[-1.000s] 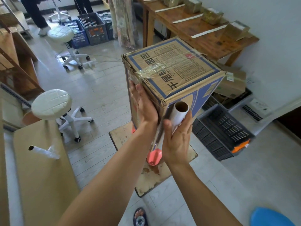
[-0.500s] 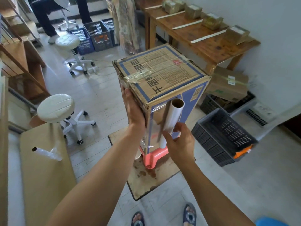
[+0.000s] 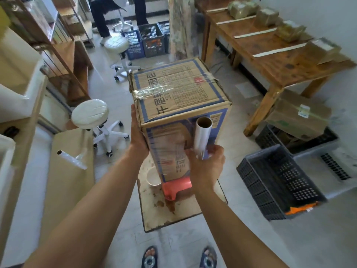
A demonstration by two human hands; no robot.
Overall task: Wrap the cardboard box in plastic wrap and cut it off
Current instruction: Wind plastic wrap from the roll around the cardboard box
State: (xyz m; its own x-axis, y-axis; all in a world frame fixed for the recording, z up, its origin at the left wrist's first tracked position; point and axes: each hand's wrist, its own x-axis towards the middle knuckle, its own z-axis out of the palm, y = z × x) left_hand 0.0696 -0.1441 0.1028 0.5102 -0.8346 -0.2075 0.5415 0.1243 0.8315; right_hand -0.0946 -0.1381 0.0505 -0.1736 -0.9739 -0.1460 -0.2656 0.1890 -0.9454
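Bracing cardboard box (image 3: pixel 179 89), left hand (image 3: pixel 138 138); plastic wrap roll (image 3: pixel 201 136) in right hand (image 3: pixel 206 167).

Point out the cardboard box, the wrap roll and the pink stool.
cardboard box (image 3: pixel 179 89): head view, top face.
wrap roll (image 3: pixel 201 138): head view, middle of the tube.
pink stool (image 3: pixel 176 187): head view, seat edge.
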